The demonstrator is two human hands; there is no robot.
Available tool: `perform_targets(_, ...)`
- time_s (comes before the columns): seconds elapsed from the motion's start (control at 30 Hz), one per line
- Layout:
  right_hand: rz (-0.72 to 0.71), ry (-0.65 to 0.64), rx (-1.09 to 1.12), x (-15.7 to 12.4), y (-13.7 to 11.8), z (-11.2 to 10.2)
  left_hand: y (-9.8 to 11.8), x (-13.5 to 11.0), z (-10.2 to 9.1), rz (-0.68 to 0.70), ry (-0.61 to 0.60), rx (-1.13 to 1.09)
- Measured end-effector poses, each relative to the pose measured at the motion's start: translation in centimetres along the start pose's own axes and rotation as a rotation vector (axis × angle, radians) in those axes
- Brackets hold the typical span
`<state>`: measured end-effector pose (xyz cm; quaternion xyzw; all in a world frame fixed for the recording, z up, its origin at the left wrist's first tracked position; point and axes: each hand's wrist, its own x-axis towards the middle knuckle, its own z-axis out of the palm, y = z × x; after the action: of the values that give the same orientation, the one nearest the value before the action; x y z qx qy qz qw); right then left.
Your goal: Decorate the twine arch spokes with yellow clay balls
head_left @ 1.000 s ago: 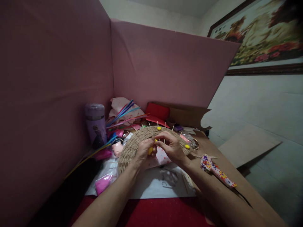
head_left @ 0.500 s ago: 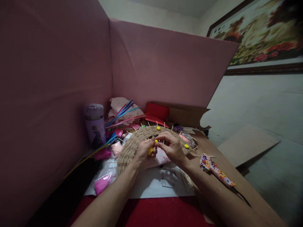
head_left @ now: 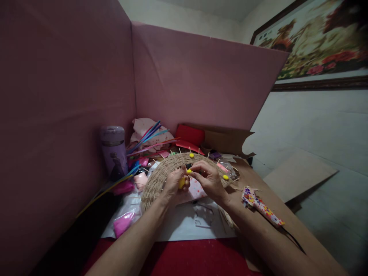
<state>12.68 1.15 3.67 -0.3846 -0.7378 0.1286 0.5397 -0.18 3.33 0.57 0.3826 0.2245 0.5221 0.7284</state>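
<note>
The person holds both hands together above the middle of the table. The left hand [head_left: 174, 183] is curled around a yellow lump [head_left: 181, 183], which shows between the palm and the bent fingers, and its raised thumb is at a small yellow piece [head_left: 189, 172]. The right hand [head_left: 209, 176] comes from the other side, and it grips this small yellow piece between thumb and forefinger.

Behind and around the hands there is a woven ring [head_left: 156, 180] of brownish cord, and thin pale sticks stand out from its edge. On the ring are two yellow discs: the far disc [head_left: 191, 155] is at its back part, and the right disc [head_left: 225, 177] is near the right wrist. Below the hands one sees a spotted pink sheet [head_left: 197, 189], and nearer to the person a white sheet [head_left: 178, 230].

To the left stands a purple flask [head_left: 115, 159] upright, and near it colourful fuzzy stems [head_left: 149, 134] lie in a bundle. A bright pink packet [head_left: 123, 225] is beside the left forearm. On the right side, beyond the right forearm, lies a flower-patterned tool [head_left: 263, 208] with a black cord.
</note>
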Motion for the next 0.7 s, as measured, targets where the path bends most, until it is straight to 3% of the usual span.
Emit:
perform_targets(0.5,0.007,-0.014,0.005,-0.14,0.13,0.23,-0.24,0.17,-0.37,-0.001,-0.057,0.048)
perform_targets(0.7,0.009,0.041,0.023,-0.14,0.37,0.33,-0.09,0.02,-0.14,-0.011,-0.071,0.025)
